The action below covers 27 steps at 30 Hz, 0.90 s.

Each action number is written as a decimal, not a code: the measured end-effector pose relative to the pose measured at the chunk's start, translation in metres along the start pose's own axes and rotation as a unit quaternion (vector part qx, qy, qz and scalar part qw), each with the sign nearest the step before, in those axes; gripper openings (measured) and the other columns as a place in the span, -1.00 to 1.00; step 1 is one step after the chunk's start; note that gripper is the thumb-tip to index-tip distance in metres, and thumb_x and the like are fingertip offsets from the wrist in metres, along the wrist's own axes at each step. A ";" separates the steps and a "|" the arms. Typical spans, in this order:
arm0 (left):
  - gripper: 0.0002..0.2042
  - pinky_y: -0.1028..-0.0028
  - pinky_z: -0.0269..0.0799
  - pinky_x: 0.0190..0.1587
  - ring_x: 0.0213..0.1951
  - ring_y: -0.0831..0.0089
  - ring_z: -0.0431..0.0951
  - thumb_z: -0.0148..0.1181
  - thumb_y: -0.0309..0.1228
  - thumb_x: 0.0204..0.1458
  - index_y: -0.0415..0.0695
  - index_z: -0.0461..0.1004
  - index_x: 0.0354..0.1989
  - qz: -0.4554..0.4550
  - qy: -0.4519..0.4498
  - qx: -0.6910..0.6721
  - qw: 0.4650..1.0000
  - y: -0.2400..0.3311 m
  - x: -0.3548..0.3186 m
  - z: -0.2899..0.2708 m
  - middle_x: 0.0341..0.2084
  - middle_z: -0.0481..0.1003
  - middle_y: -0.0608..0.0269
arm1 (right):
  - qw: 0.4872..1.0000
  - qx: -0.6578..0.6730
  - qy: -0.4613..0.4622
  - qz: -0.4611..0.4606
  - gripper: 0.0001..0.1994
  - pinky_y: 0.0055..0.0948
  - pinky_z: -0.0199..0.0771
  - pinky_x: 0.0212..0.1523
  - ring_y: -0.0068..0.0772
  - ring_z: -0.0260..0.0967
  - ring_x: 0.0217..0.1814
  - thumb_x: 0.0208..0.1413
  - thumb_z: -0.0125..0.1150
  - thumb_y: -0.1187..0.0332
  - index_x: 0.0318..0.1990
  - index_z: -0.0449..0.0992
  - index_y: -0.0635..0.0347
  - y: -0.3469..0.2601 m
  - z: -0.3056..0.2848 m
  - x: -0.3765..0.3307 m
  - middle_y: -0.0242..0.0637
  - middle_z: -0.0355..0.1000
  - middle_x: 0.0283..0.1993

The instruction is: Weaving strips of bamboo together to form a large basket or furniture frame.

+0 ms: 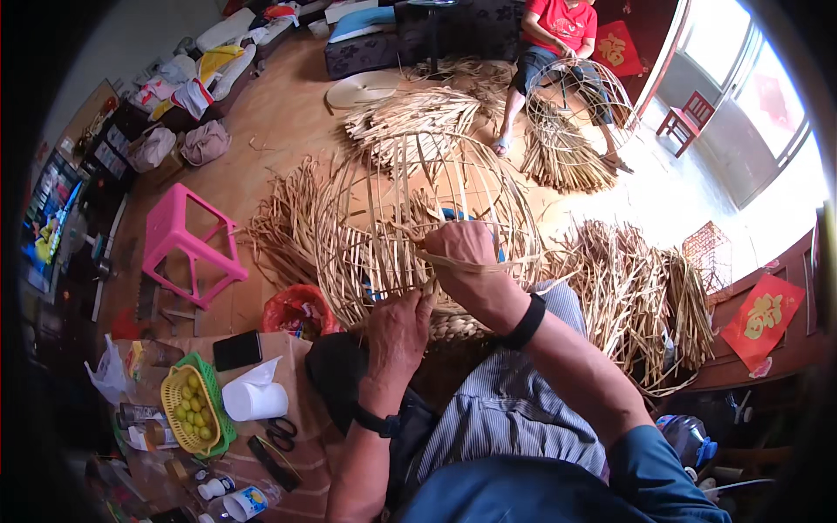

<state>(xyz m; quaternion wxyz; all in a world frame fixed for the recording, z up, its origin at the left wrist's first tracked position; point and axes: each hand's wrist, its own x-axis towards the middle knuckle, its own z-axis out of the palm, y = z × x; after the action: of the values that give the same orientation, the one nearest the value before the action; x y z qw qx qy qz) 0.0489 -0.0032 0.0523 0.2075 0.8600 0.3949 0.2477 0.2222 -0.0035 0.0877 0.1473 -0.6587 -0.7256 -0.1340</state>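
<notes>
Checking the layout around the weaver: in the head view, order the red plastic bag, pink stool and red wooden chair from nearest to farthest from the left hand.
From the left hand:
1. Red plastic bag, just to its left on the floor.
2. Pink stool, farther left.
3. Red wooden chair, far upper right by the window.

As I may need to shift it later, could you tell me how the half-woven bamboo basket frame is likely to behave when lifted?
The basket frame looks light for its size, being open strips with wide gaps. It would probably flex, since the thin strips bow. Loose ends splay around it, so it may snag or unravel; the left hand and right hand both steady it.
</notes>
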 end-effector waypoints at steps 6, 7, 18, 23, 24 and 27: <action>-0.70 0.06 0.47 -0.26 -0.38 -0.07 0.59 0.12 -0.23 0.28 -0.22 0.53 -0.37 -0.020 0.030 -0.016 0.999 -0.002 -0.002 0.006 -0.53 0.54 -0.10 | 0.990 0.117 0.005 0.075 -0.87 -0.05 0.33 -0.49 -0.01 0.48 -0.41 0.20 0.11 0.38 -0.17 0.35 0.19 -0.003 0.010 -0.009 -0.06 0.43 -0.36; -0.70 0.06 0.46 -0.27 -0.38 -0.07 0.58 0.12 -0.22 0.28 -0.22 0.52 -0.37 -0.016 0.036 0.000 0.999 -0.003 -0.001 0.008 -0.53 0.54 -0.09 | 0.982 0.160 0.035 0.091 -0.86 -0.04 0.37 -0.47 0.05 0.49 -0.40 0.22 0.13 0.37 -0.16 0.39 0.21 -0.003 0.010 -0.013 -0.06 0.46 -0.39; -0.78 0.08 0.42 -0.17 -0.28 -0.06 0.54 0.21 -0.29 0.22 -0.23 0.49 -0.27 0.011 0.042 0.055 0.998 -0.007 -0.001 0.015 -0.39 0.54 -0.06 | 0.685 0.663 0.038 0.300 -0.84 -0.66 0.33 -0.55 -0.68 0.44 -0.42 0.33 0.20 0.45 -0.04 0.38 0.24 0.011 -0.017 -0.080 -0.31 0.52 -0.27; -0.78 0.06 0.41 -0.14 -0.22 -0.06 0.51 0.13 -0.27 0.27 -0.20 0.51 -0.17 0.013 0.011 -0.014 1.000 0.000 -0.004 0.007 -0.36 0.53 -0.06 | 0.619 0.716 0.028 0.322 -0.84 -0.69 0.28 -0.59 -0.74 0.31 -0.51 0.33 0.21 0.41 -0.07 0.36 0.21 0.012 0.005 -0.114 -0.38 0.50 -0.31; -0.76 0.07 0.41 -0.14 -0.22 -0.06 0.50 0.10 -0.24 0.29 -0.19 0.51 -0.17 0.020 0.014 -0.020 1.000 0.001 -0.004 0.007 -0.36 0.52 -0.06 | 0.605 0.719 0.024 0.340 -0.84 -0.69 0.28 -0.59 -0.75 0.32 -0.51 0.33 0.22 0.41 -0.08 0.36 0.21 0.007 0.008 -0.118 -0.39 0.49 -0.32; -0.73 0.06 0.38 -0.11 -0.21 -0.05 0.48 0.05 -0.20 0.33 -0.17 0.50 -0.18 -0.019 0.019 0.004 1.000 0.005 -0.006 0.014 -0.38 0.52 -0.04 | 0.570 0.756 0.020 0.321 -0.88 -0.69 0.23 -0.57 -0.75 0.27 -0.54 0.36 0.18 0.38 -0.12 0.36 0.13 -0.022 0.010 -0.129 -0.48 0.42 -0.39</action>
<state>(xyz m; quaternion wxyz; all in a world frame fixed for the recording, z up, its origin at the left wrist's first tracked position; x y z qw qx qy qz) 0.0572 -0.0130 0.0422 0.2010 0.8485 0.4161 0.2579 0.2118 -0.1197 0.0282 0.6393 -0.4943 -0.3011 0.5062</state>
